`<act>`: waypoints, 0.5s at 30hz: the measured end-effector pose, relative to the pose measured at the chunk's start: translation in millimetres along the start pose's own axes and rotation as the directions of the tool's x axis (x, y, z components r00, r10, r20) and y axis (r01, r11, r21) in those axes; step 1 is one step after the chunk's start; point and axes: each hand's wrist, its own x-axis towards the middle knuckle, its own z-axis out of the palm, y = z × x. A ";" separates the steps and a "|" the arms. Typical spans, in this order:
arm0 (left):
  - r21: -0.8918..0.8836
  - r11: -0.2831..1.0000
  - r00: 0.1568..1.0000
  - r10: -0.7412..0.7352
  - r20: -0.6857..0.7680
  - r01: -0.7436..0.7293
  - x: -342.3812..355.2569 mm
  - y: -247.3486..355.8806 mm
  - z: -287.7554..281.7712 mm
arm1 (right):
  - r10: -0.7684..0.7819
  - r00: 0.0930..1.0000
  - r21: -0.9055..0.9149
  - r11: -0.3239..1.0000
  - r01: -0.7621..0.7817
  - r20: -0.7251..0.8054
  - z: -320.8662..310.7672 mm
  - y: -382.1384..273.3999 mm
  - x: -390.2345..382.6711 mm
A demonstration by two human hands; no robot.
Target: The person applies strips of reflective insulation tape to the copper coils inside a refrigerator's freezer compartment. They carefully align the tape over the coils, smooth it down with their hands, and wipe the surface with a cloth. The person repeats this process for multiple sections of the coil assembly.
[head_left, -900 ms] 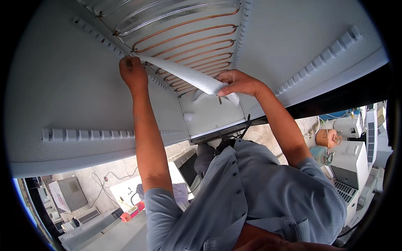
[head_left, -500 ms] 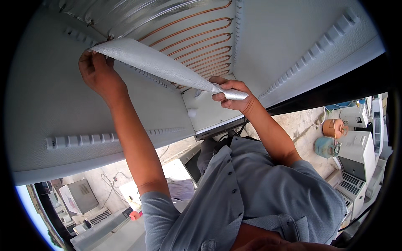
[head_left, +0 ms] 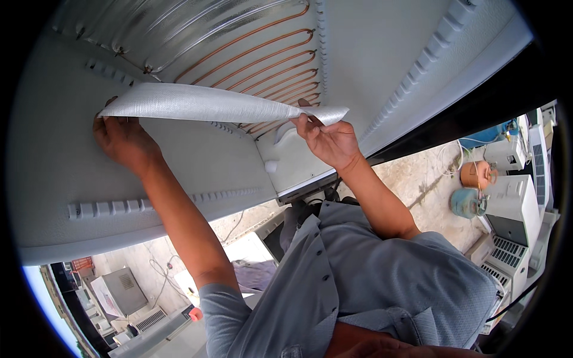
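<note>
A wide strip of silvery foil tape [head_left: 203, 102] is stretched between my two hands inside a white refrigerator cabinet. My left hand [head_left: 126, 140] grips its left end, the fingers partly behind the strip. My right hand [head_left: 329, 142] pinches the strip close to its right end, where it narrows and a short flap sticks out past the fingers. Beyond the strip, bare copper tubing [head_left: 262, 56] runs in loops across the back wall. Shiny foil [head_left: 179, 30] covers the tubing at the upper left.
Ribbed shelf rails [head_left: 107, 209] line the side walls, with another rail [head_left: 412, 71] on the right. A dark cabinet edge [head_left: 465, 113] runs along the right. Outside stand an orange gas cylinder [head_left: 476, 174], a teal cylinder [head_left: 465, 203] and a grey-fronted appliance [head_left: 122, 291].
The strip has swung from a slant to nearly level. My left hand has moved down and left; my right hand has turned its palm into view, its fingers now pinching nearer the fold.
</note>
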 end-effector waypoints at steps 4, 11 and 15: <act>-0.017 1.000 0.999 0.006 0.033 -0.006 1.8 -1.0 -6.9 | -0.074 0.996 -0.139 0.988 0.066 -0.055 13.2 -1.1 -2.8; 0.023 0.999 0.999 0.037 0.040 -0.038 -3.6 7.1 -5.3 | -0.028 0.966 -0.333 0.941 -0.062 -0.258 2.5 -13.8 4.0; 0.054 0.986 0.986 0.151 0.076 -0.155 -9.8 17.0 -2.7 | -0.009 0.837 -0.313 0.930 -0.194 -0.546 4.2 -10.8 15.1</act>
